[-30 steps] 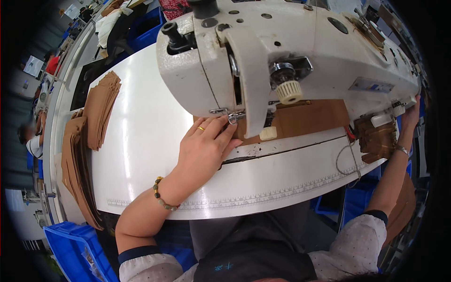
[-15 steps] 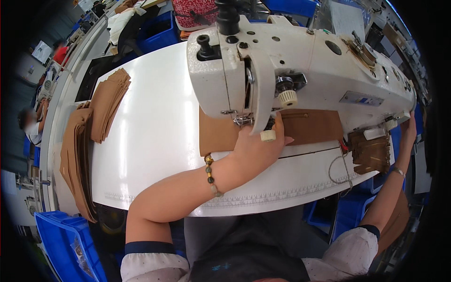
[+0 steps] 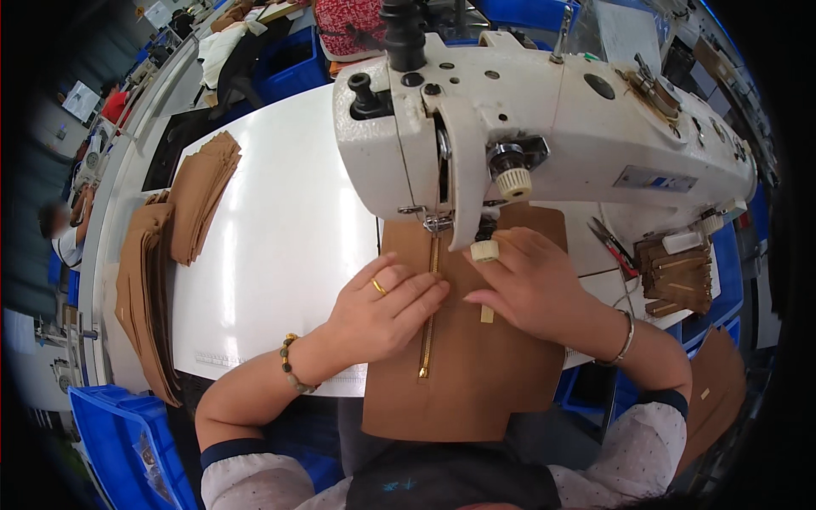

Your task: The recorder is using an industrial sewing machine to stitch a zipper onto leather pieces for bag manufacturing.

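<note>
A brown panel (image 3: 459, 399) with a zipper (image 3: 429, 340) running down it lies beneath the presser foot (image 3: 438, 223) of a white sewing machine (image 3: 527, 102). Its near end hangs over the table's front edge. My left hand (image 3: 382, 306) rests on the panel and the zipper, fingers stretched out. On the zipper's other side my right hand (image 3: 535, 285) lies on the panel, its thumb apart from the fingers, close to a cream knob (image 3: 484, 250). Some right fingertips are hidden behind that knob. A small pale yellow strip (image 3: 487, 314) shows below the right thumb.
Stacked brown pieces (image 3: 140, 289) hang over the table's left edge, beside another stack (image 3: 204, 195). Red-handled snips (image 3: 616, 246) and small brown pieces with zippers (image 3: 677, 276) lie at right. A blue bin (image 3: 127, 442) stands lower left. Another person (image 3: 68, 234) sits far left.
The panel has turned and now extends toward me, with its zipper exposed. My right hand has come from the machine's right end onto the panel. My left hand has moved left and nearer.
</note>
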Demonstrator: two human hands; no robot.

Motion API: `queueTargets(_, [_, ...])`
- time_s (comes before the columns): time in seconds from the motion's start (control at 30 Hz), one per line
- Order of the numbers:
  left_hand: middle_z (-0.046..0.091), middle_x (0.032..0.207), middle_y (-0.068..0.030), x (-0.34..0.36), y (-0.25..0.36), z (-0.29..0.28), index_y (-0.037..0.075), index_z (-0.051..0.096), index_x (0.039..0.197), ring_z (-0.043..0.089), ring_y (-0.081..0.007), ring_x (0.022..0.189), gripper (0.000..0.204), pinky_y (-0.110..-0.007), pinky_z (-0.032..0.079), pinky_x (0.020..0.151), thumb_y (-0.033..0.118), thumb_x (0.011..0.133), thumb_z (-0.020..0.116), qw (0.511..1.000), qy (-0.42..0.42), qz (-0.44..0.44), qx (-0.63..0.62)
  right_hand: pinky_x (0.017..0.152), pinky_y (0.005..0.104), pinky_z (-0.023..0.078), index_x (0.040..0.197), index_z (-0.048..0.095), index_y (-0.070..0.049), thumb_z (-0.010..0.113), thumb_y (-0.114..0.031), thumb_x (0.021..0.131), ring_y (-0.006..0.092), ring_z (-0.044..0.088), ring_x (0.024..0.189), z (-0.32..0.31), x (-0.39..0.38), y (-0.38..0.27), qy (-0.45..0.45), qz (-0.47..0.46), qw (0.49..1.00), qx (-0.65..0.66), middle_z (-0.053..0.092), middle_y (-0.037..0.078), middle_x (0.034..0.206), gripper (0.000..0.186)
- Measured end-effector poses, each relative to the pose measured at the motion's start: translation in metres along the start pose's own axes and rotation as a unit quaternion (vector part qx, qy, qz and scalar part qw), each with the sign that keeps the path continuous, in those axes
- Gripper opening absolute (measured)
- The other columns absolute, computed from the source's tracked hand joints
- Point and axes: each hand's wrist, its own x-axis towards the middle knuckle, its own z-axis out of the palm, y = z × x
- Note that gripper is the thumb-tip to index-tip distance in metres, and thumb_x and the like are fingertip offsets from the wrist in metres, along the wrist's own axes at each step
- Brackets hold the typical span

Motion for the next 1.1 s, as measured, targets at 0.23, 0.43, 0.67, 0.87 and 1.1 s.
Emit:
queueTargets(0.23, [0.057,0.144,-0.0235,-0.002,0.005,0.006,-0.006,0.050,0.143,0.060,-0.0411,0.128,0.057,-0.044,0.052,0.105,-0.006,0.088,0.066,0.970,-0.055,-0.212,-0.104,0.104,0.0559,0.048,0.111,0.072,0.000,0.073,-0.060,0.081,0.0349,0.054,0.130,0.030,0.004,-0.012,-0.054,0.051,0.997,0.008,0.064,0.020,0.125,0.067])
queueTargets(0.43, [0.055,0.148,-0.0249,-0.001,0.017,0.012,-0.008,0.053,0.143,0.056,-0.0389,0.136,0.048,-0.045,0.050,0.111,0.004,0.098,0.061,0.969,-0.083,-0.217,-0.078,0.110,0.0520,0.044,0.138,0.063,-0.002,0.075,-0.060,0.078,0.0354,0.060,0.119,0.024,0.002,0.001,-0.090,0.019,0.996,-0.001,0.064,0.016,0.133,0.084])
queueTargets(0.67, [0.060,0.143,-0.0220,0.002,0.017,0.008,-0.007,0.061,0.136,0.060,-0.0371,0.133,0.045,-0.042,0.051,0.110,0.013,0.095,0.069,0.976,-0.094,-0.186,-0.066,0.108,0.0559,0.043,0.114,0.072,-0.003,0.076,-0.059,0.077,0.0355,0.054,0.130,0.030,0.004,-0.001,-0.046,0.029,0.998,0.018,0.064,0.016,0.123,0.067])
queueTargets(0.87, [0.059,0.146,-0.0176,0.001,0.015,0.011,-0.006,0.060,0.136,0.061,-0.0341,0.130,0.056,-0.039,0.055,0.102,0.011,0.086,0.078,0.980,-0.066,-0.176,-0.062,0.109,0.0559,0.042,0.109,0.074,-0.003,0.076,-0.059,0.077,0.0366,0.054,0.129,0.033,0.004,-0.002,-0.061,0.026,0.997,0.042,0.064,0.017,0.120,0.065])
queueTargets(1.1, [0.059,0.146,-0.0144,0.004,0.014,0.007,-0.002,0.062,0.137,0.057,-0.0310,0.136,0.061,-0.041,0.047,0.106,0.024,0.085,0.079,0.982,-0.096,-0.159,-0.025,0.109,0.0553,0.042,0.106,0.075,-0.003,0.077,-0.059,0.074,0.0369,0.056,0.127,0.033,0.006,-0.003,-0.046,0.028,0.998,0.044,0.065,0.016,0.114,0.064])
